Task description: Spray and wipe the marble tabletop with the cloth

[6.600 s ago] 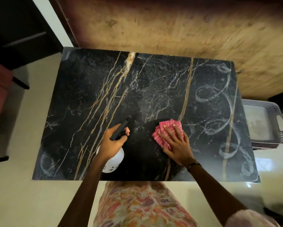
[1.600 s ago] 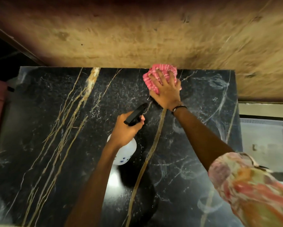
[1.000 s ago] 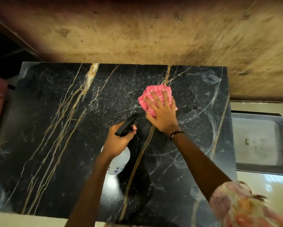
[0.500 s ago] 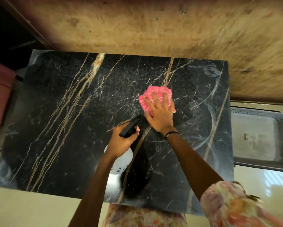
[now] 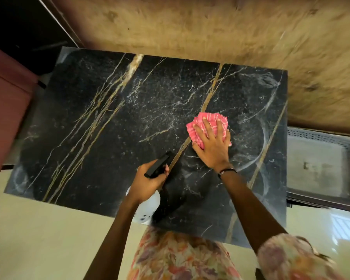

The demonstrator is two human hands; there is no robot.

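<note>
The black marble tabletop (image 5: 109,138) with gold and white veins fills the middle of the view. My right hand (image 5: 212,146) lies flat with spread fingers on a folded pink striped cloth (image 5: 200,122), pressing it onto the marble right of centre. My left hand (image 5: 148,182) grips a white spray bottle (image 5: 148,211) with a black trigger head (image 5: 157,167), held over the near edge of the table. Pale curved wipe streaks show on the right part of the top.
A brown worn wall (image 5: 210,27) runs along the table's far edge. A grey perforated plastic tray (image 5: 321,168) sits beside the right edge, lower down. A dark red seat (image 5: 6,110) stands at the left. Pale floor (image 5: 38,239) lies at the near side.
My right hand has drawn the cloth back from the table's far edge toward the middle. My left hand keeps its grip on the spray bottle. The view has shifted back from the table.
</note>
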